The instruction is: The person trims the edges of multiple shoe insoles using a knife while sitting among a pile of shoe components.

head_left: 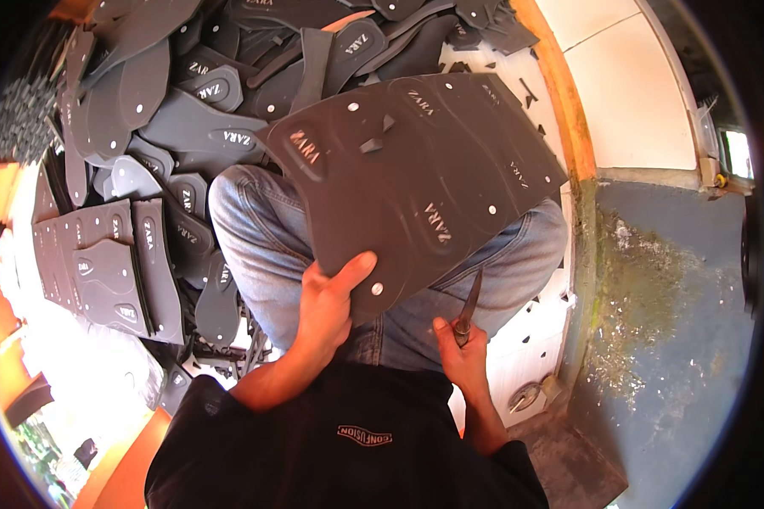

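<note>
A dark foam sheet (399, 195) moulded with sandal-sole shapes and white dots lies tilted across my lap. My left hand (327, 301) grips its near edge, thumb on top and the fingers hidden underneath. Two small dark offcuts (372, 146) rest on the sheet's upper part. In my right hand (464, 348) is a knife (471, 307), its handle in my closed fingers and its narrow blade pointing up and away from me. The blade is just off the sheet's lower right edge, over my jeans (259, 242).
Cut foam soles (208, 127) pile up at the far left and behind the sheet. A stack of uncut sheets (85, 254) stands at left. Scraps dot the white floor tiles (518, 365). A round metal piece (525, 397) lies at lower right, near a worn grey floor (679, 297).
</note>
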A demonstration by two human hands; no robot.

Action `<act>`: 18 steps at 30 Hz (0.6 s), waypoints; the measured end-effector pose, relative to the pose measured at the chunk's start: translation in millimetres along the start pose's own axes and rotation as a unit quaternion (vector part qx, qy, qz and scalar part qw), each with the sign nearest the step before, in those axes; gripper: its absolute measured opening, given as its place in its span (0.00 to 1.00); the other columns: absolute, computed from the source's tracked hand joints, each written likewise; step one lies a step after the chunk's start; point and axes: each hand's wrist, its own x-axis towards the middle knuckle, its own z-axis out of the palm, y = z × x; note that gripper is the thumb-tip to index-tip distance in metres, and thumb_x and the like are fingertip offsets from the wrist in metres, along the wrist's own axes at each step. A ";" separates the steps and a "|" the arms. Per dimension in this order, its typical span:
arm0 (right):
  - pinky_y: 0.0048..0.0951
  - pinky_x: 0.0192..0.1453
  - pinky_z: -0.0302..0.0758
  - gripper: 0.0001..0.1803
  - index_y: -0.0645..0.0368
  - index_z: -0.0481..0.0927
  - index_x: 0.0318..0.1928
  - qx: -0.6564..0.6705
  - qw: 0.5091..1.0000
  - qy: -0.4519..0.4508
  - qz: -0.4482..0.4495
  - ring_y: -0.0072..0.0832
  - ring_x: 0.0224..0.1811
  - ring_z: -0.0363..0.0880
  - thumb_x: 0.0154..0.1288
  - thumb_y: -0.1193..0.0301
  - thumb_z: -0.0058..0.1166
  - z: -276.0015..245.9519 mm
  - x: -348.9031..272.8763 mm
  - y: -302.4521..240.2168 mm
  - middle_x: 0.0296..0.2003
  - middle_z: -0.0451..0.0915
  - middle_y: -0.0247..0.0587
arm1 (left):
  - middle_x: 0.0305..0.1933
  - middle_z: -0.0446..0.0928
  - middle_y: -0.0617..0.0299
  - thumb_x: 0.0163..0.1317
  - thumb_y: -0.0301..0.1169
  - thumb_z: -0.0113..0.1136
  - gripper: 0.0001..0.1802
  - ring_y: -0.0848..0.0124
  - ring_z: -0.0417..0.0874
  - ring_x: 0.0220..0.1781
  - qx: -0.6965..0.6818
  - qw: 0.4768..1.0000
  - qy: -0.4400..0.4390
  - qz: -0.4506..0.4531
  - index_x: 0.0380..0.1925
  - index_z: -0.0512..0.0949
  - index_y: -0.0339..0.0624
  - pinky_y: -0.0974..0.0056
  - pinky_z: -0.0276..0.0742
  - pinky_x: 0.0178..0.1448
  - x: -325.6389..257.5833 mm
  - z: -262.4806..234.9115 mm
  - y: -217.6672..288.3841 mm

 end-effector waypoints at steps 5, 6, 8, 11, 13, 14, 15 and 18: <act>0.30 0.19 0.60 0.20 0.65 0.71 0.20 -0.086 0.994 -0.058 0.017 0.21 0.14 0.60 0.62 0.63 0.58 3.7 -18.2 5.5 0.10 0.64 0.37 | 0.44 0.78 0.55 0.60 0.30 0.61 0.17 0.68 0.82 0.44 -0.023 0.997 0.056 -0.052 0.47 0.73 0.33 0.65 0.80 0.48 -21.0 -18.5 -12.0; 0.31 0.19 0.61 0.20 0.65 0.71 0.20 -0.103 0.993 -0.059 0.014 0.23 0.13 0.61 0.61 0.63 0.58 3.0 -20.7 5.6 0.10 0.65 0.39 | 0.45 0.78 0.55 0.60 0.30 0.61 0.17 0.68 0.81 0.44 -0.033 0.996 0.053 -0.062 0.47 0.73 0.33 0.65 0.80 0.48 -23.3 -17.0 -12.6; 0.33 0.19 0.62 0.20 0.65 0.71 0.20 -0.136 0.989 -0.060 0.006 0.28 0.12 0.64 0.61 0.62 0.58 1.1 -24.4 3.4 0.10 0.66 0.43 | 0.45 0.78 0.55 0.60 0.31 0.62 0.17 0.68 0.81 0.45 -0.052 0.994 0.045 -0.085 0.47 0.74 0.33 0.66 0.79 0.48 -27.4 -11.1 -8.9; 0.35 0.20 0.64 0.20 0.65 0.72 0.21 -0.147 0.987 -0.059 0.017 0.36 0.12 0.68 0.60 0.62 0.58 -1.3 -28.1 1.1 0.11 0.68 0.47 | 0.46 0.77 0.56 0.61 0.31 0.61 0.17 0.68 0.80 0.46 -0.053 0.994 0.047 -0.086 0.47 0.73 0.33 0.65 0.79 0.49 -30.6 -5.3 -4.7; 0.36 0.20 0.65 0.19 0.65 0.73 0.21 -0.148 0.987 -0.057 0.021 0.37 0.12 0.70 0.60 0.62 0.58 0.4 -29.4 4.1 0.11 0.69 0.48 | 0.45 0.77 0.56 0.61 0.32 0.60 0.17 0.68 0.81 0.45 -0.054 0.994 0.046 -0.077 0.47 0.74 0.34 0.65 0.80 0.48 -30.5 -5.0 -6.0; 0.37 0.20 0.65 0.19 0.65 0.73 0.21 -0.148 0.987 -0.057 0.023 0.38 0.13 0.71 0.60 0.63 0.58 1.6 -29.6 5.9 0.11 0.69 0.48 | 0.45 0.78 0.56 0.61 0.32 0.60 0.16 0.68 0.81 0.44 -0.056 0.995 0.047 -0.072 0.46 0.74 0.34 0.64 0.80 0.48 -30.2 -5.0 -6.4; 0.37 0.20 0.66 0.19 0.65 0.73 0.21 -0.154 0.986 -0.058 0.024 0.39 0.13 0.71 0.60 0.63 0.58 2.3 -30.3 7.9 0.11 0.70 0.48 | 0.45 0.78 0.56 0.61 0.32 0.60 0.16 0.68 0.81 0.44 -0.056 0.995 0.045 -0.076 0.46 0.74 0.34 0.64 0.80 0.48 -30.0 -4.8 -6.1; 0.38 0.20 0.66 0.18 0.65 0.73 0.22 -0.168 0.984 -0.062 0.028 0.42 0.14 0.72 0.60 0.63 0.57 4.6 -31.6 9.8 0.12 0.70 0.49 | 0.45 0.78 0.56 0.61 0.32 0.61 0.17 0.68 0.81 0.44 -0.057 0.994 0.045 -0.081 0.46 0.74 0.34 0.64 0.80 0.48 -29.1 -5.1 -5.1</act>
